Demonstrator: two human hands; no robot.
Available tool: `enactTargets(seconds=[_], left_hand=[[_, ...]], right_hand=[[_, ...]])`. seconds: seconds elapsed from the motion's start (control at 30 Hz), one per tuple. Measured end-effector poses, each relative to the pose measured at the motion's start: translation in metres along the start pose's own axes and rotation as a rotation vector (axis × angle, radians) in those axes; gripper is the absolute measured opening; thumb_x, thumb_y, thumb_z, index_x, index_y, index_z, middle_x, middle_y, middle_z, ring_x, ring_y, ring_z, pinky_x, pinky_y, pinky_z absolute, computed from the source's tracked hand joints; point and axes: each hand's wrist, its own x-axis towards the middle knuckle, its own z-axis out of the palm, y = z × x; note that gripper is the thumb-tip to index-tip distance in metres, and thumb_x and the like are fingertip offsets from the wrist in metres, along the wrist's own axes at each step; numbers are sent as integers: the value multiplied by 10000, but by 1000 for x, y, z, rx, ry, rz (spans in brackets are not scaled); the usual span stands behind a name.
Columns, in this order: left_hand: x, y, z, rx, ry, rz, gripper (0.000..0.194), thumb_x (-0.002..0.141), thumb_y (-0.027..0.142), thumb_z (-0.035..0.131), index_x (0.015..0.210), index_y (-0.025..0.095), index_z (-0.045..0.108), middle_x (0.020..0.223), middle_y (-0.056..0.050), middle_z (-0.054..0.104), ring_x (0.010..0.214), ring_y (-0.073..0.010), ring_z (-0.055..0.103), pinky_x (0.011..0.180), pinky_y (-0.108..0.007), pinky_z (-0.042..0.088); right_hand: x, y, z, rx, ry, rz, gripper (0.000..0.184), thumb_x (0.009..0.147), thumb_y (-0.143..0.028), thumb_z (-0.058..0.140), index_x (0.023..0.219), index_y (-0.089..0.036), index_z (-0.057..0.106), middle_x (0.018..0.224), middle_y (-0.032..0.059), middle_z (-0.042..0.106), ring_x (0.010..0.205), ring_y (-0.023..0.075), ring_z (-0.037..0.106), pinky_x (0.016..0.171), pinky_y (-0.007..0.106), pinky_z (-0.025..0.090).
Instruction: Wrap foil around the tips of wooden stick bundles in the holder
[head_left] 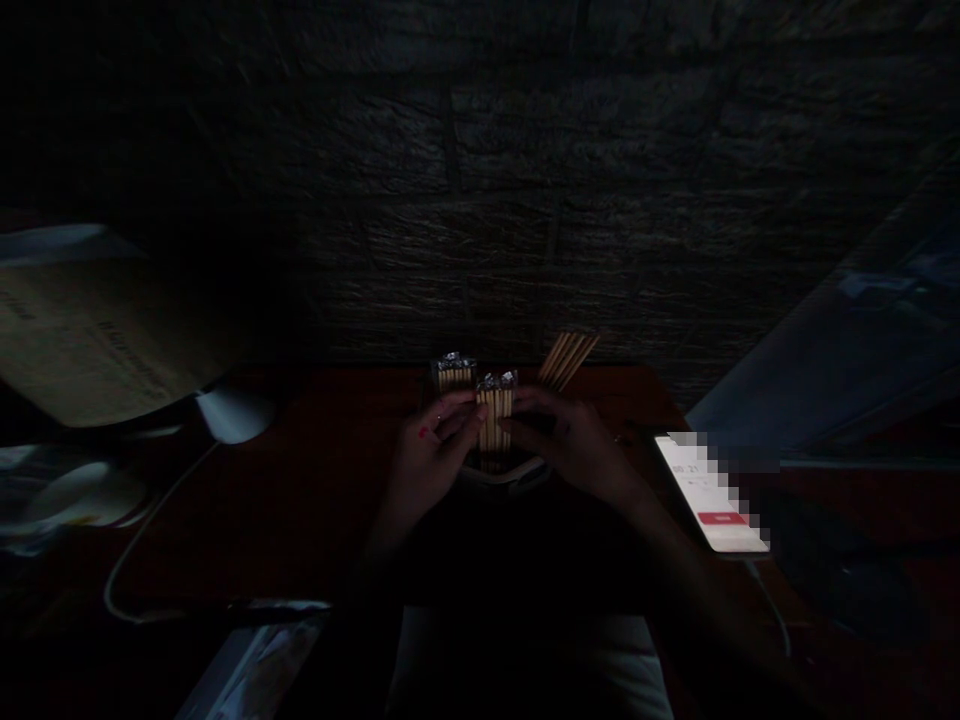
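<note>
Between my left hand (442, 445) and my right hand (566, 435) is a clear packet of thin wooden sticks (494, 420), held upright by both sets of fingers. Its crinkled top shines. Just behind my left hand stands a second, similar packet of sticks (453, 375). Several loose sticks (568, 358) fan out at a slant behind my right hand, their lower ends hidden by it. A dark container with a pale rim (502, 478) shows under the held packet; its contents are too dark to make out.
All this is on a dark reddish wooden table (300, 480) against a stone-textured wall (450, 200). To the right lies a lit phone (712, 495) with a cable. On the left are a brown printed bag (97, 340), a white cone-shaped object (236, 415) and a white cable (127, 550).
</note>
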Motion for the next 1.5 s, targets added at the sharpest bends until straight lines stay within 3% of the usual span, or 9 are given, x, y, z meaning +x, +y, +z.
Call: enactTargets(seconds=[0.5,0.73,1.27,1.5], left_hand=[[0,1,-1,104,-3,-20,137,865,265,644,951,178,704,948,-55,780,896,-199,743,760,-289,606],[0,-2,-1,85,-17,21,141,862,270,650,953,175,699,969,-54,766,923,-189,731,852,-308,591],[0,1,1,92,-37,3,109,852,265,658,916,182,690,955,-53,771,879,-201,736,805,-309,604],[-1,-1,2,80,-53,19,164,864,287,657,978,176,696,1017,-64,762,921,-194,729,861,-308,593]], right_hand=[[0,4,2,-19,5,7,177,874,-194,647,1030,-237,716,974,20,776,906,195,732,847,351,568],[1,3,2,-29,-9,-3,153,878,-196,637,1002,-247,712,949,1,776,905,183,732,808,319,561],[2,0,1,-39,-44,12,175,872,-156,640,1004,-246,711,983,9,776,921,179,732,852,321,552],[4,2,-2,-9,-74,-22,200,862,-191,675,1052,-248,700,991,11,768,1006,198,712,885,334,538]])
